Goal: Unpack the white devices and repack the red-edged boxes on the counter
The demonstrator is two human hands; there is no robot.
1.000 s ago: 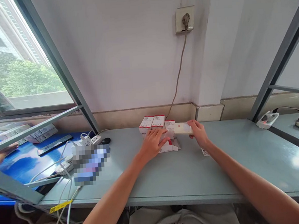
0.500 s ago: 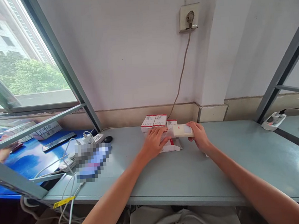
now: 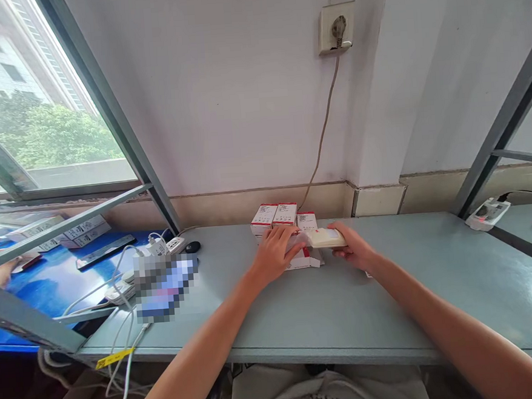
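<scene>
My right hand [image 3: 354, 249] is closed round a flat cream-coloured device [image 3: 326, 237], holding it level just above an open red-and-white carton [image 3: 307, 259] on the grey table [image 3: 328, 304]. My left hand [image 3: 274, 253] is on that carton's left side, fingers curled over a clear plastic wrap at its open end. Three shut red-and-white boxes [image 3: 283, 215] stand in a row right behind, against the wall.
A cable runs from a wall socket [image 3: 335, 29] down behind the boxes. Left of my hands lie a power strip with white cords [image 3: 160, 250], a small black object [image 3: 192, 247] and a blurred patch. A metal frame post [image 3: 105, 113] rises at the left; another power strip [image 3: 488, 213] sits far right.
The cream device has tipped from facing me to lying flat and has come down closer to the open carton. My left hand has stayed on the carton.
</scene>
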